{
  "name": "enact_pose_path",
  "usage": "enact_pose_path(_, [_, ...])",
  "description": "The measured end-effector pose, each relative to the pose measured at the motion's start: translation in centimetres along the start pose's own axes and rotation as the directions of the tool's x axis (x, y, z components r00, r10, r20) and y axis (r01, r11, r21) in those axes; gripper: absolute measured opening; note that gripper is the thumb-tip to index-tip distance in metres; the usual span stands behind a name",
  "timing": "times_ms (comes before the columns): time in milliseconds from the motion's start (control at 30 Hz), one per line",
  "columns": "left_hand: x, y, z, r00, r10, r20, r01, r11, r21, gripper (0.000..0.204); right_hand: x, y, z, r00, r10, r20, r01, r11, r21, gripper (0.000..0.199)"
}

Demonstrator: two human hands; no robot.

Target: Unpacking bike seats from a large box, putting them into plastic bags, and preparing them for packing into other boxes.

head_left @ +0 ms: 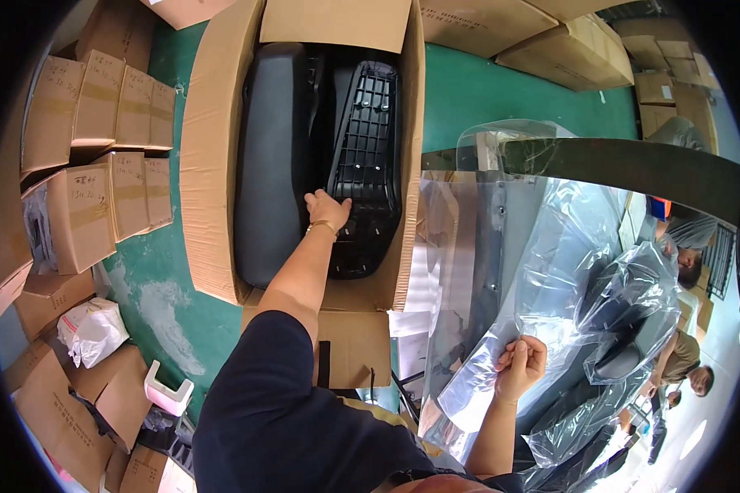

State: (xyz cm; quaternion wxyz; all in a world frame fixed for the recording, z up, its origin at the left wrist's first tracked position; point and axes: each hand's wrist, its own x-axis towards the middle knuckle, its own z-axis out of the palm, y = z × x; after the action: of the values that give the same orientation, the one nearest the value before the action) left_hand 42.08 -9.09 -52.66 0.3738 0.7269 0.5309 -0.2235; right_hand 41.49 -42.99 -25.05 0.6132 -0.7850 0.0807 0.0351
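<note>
In a tall open carton (pixel 208 156) two black seat-like parts stand side by side. The left one is a smooth padded cushion (pixel 271 164); the right one shows a ribbed plastic underside (pixel 368 140) with small metal fasteners. My left hand (pixel 327 212) reaches into the carton, its thumb and fingers closed about the ribbed part's left edge, beside the cushion. Some of its fingertips are hidden in the gap. On my right, clear plastic sheeting (pixel 571 238) drapes over a bench. My right hand (pixel 522 367) pinches an edge of it between thumb and fingers.
Stacked cartons (pixel 90 205) line the left side, over a green floor (pixel 168 316). A white plastic bag (pixel 93 330) and a pink-and-white stool (pixel 168 390) stand lower left. A dark curved beam (pixel 625 164) crosses behind the sheeting. Other people (pixel 682 361) are at the far right.
</note>
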Motion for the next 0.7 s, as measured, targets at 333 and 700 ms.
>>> enact_pose_path(333, [-2.0,-4.2,-4.6,0.948,0.254,-0.190,-0.271,0.960,-0.072,0.044,0.3,0.3,-0.1,0.999,0.036,0.029,-0.036,0.999,0.015,0.010])
enact_pose_path(700, [-17.5,-14.9,-19.6,0.907,0.422,0.016,-0.152,0.362,-0.920,0.042,-1.5,-1.7,-1.2,0.982,-0.076,0.174,0.074,0.997,0.013,0.018])
